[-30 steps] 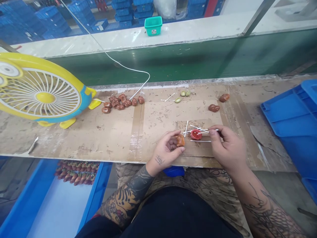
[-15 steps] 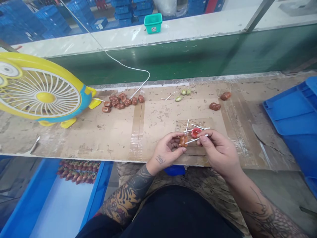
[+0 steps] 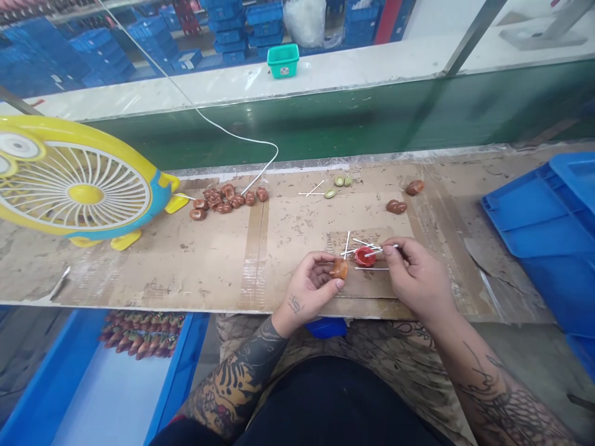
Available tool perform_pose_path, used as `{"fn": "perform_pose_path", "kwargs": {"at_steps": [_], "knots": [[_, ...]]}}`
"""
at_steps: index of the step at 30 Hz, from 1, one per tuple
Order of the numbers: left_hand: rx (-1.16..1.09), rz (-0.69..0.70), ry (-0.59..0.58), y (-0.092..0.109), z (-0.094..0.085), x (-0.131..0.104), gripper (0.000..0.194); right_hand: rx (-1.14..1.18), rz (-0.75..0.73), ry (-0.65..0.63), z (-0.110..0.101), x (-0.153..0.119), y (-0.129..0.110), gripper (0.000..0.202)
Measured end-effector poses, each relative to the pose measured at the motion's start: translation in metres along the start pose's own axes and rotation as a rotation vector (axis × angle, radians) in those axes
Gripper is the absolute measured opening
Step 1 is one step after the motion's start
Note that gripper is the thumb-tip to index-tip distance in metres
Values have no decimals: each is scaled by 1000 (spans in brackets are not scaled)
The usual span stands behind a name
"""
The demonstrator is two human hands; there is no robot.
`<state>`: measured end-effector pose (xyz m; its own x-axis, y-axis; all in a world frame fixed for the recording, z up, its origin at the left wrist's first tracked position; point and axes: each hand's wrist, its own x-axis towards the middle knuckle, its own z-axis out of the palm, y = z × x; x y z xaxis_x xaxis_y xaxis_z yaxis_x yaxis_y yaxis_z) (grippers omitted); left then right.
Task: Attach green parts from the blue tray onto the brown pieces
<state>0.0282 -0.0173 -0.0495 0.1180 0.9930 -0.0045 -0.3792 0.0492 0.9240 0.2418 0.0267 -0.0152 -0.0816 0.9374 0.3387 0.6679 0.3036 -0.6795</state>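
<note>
pinches a glossy brown piece (image 3: pixel 340 268) in the left hand (image 3: pixel 310 285), just beside the red pot (image 3: pixel 365 264). pinches a white swab (image 3: pixel 375 252) in the right hand (image 3: pixel 418 272), with one tip at the pot's opening.

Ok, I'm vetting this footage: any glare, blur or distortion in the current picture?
Head view: shine streaks the tape; head view: the background crates look soft; head view: the yellow fan seems stretched; head view: the left hand and right hand read clearly.

A lane is running over the cardboard (image 3: pixel 214 260) between left hand (image 3: pixel 307 288) and brown pieces (image 3: pixel 224 209); yellow fan (image 3: pixel 86 194) and blue crate (image 3: pixel 534 204) are blocking either side.
</note>
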Motion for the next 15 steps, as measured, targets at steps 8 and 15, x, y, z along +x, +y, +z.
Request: {"fn": "perform_pose_path", "kwargs": {"at_steps": [8, 15], "knots": [[-9, 14, 34, 0, -1, 2, 41, -31, -49, -27, 2, 2, 5, 23], [29, -18, 32, 4, -2, 2, 39, 410, 75, 2, -3, -5, -20, 21]]}}
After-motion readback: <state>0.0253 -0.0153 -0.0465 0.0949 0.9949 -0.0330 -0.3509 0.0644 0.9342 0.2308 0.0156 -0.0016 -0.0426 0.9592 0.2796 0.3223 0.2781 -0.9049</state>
